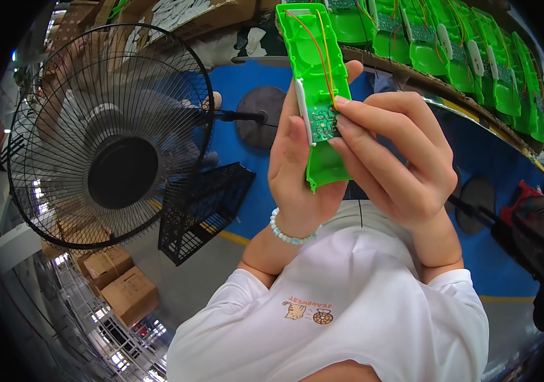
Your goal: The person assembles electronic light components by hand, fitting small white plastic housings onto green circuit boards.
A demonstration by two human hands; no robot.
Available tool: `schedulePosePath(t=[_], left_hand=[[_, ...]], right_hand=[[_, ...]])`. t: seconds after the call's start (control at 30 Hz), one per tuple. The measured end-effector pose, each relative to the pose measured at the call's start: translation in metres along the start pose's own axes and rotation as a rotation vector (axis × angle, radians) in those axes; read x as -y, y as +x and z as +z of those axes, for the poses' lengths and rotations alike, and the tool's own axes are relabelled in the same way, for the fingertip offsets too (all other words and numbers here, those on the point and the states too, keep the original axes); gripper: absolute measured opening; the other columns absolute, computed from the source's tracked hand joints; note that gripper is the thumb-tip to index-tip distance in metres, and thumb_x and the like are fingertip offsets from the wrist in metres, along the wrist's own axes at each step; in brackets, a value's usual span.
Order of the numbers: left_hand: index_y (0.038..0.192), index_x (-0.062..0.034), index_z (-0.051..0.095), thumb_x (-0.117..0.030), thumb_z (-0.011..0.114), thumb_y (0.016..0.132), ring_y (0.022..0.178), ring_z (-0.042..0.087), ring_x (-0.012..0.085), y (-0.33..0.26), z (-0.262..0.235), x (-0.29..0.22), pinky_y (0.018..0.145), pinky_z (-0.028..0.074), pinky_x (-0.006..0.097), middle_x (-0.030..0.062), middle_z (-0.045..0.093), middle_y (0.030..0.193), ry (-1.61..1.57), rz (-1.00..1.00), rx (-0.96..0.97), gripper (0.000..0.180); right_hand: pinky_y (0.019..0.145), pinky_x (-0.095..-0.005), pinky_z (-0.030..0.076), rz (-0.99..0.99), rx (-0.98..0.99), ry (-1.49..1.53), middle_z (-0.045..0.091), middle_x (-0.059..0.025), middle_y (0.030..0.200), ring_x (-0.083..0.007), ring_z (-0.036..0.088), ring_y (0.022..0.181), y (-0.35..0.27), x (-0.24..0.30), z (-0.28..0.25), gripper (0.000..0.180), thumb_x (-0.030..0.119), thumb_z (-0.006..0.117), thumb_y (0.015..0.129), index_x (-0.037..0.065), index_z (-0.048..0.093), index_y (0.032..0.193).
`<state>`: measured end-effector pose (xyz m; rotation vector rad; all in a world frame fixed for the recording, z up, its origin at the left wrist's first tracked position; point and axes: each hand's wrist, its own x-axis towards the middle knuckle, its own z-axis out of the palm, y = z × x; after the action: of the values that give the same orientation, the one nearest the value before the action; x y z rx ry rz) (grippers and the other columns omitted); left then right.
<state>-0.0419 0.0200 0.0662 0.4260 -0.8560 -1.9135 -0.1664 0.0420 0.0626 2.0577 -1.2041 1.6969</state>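
My left hand (297, 159) is wrapped round a bright green plastic housing half (310, 54), held up in front of me with its inside facing me. A small green circuit board (323, 123) sits in the housing's lower part, and a white strip (302, 108) runs along its left edge beside my thumb. Red and yellow wires (327, 67) run from the far end of the shell down to the board. The fingers of my right hand (399, 149) are pinched at the wires' lower ends by the board's right edge; their tips partly cover the board.
Several similar green housings (428, 54) with boards and wires stand in a row on a bench at far right. A large black fan (122, 172) fills the left side. A black crate (205, 213) and cardboard boxes (130, 294) are below it. Another fan (543, 229) stands at right.
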Motion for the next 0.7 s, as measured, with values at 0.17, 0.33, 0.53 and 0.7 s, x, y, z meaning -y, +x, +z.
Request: schedulePosePath(t=[0.17,0.33,0.53,0.7], left_hand=[[0.146,-0.0010,0.024,-0.042,0.036,0.101,0.120,0.049,0.0211,-0.001,0.003,0.007,0.099,0.041,0.033,0.0192,0.039,0.141,-0.043,-0.018,-0.012,0.062],[0.145,-0.0013,0.026,-0.042,0.037,0.101,0.120,0.049,0.0212,-0.003,0.007,0.007,0.099,0.042,0.032,0.0189,0.039,0.141,-0.042,0.001,-0.003,0.061],[0.144,-0.0011,0.028,-0.040,0.038,0.100,0.116,0.052,0.0212,-0.002,0.016,0.006,0.096,0.044,0.031,0.0201,0.040,0.141,-0.051,-0.024,0.008,0.060],[0.146,-0.0016,0.025,-0.037,0.041,0.100,0.123,0.050,0.0280,0.009,0.010,0.016,0.102,0.042,0.038,0.0243,0.041,0.140,-0.005,0.012,-0.059,0.060]], right_hand=[[0.057,-0.0321,0.047,0.065,0.024,0.011,0.066,-0.0164,0.093,-0.0282,0.060,0.074,-0.002,0.003,-0.005,0.026,-0.003,0.077,0.061,-0.007,0.067,0.085],[0.056,-0.0310,0.045,0.065,0.028,0.019,0.066,-0.0164,0.094,-0.0257,0.057,0.071,0.002,0.007,-0.009,0.027,-0.004,0.077,0.061,-0.007,0.067,0.086],[0.051,-0.0286,0.044,-0.018,0.017,-0.054,0.062,-0.0170,0.089,-0.0243,0.052,0.064,0.005,0.006,-0.017,0.030,0.003,0.069,0.051,-0.009,0.064,0.079],[0.061,-0.0339,0.049,0.174,0.052,0.017,0.066,-0.0158,0.095,-0.0277,0.061,0.075,-0.002,0.001,-0.020,0.029,0.001,0.078,0.064,-0.005,0.066,0.089]])
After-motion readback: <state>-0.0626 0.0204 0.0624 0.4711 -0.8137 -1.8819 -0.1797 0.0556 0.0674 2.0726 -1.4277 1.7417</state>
